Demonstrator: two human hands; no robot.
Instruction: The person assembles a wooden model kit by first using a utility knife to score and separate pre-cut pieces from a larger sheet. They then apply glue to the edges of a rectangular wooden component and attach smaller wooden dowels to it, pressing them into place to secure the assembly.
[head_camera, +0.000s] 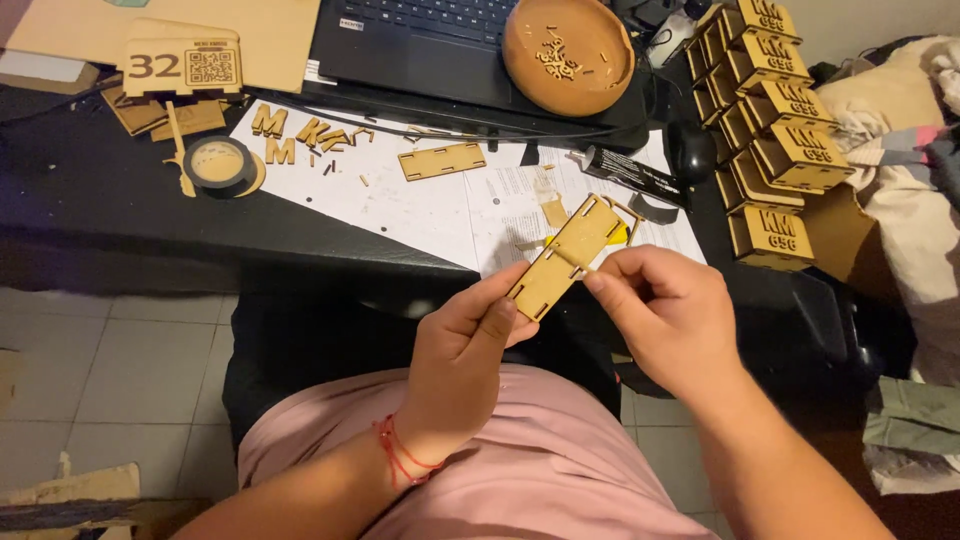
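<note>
My left hand (462, 345) grips the lower end of a flat, laser-cut wooden panel (566, 254) with notched edges, holding it tilted over my lap. My right hand (668, 308) pinches a small wooden piece against the panel's middle with thumb and forefinger. A red string bracelet circles my left wrist. Both hands hover just in front of the dark desk's edge (300, 262).
On the desk lie white paper sheets (420, 205), wooden letters (290, 135), another wooden panel (441, 160), a tape roll (219, 163), a glue tube (630, 172), a round wooden bowl (567, 55) on a laptop (430, 45), and stacked finished wooden boxes (770, 130) at right.
</note>
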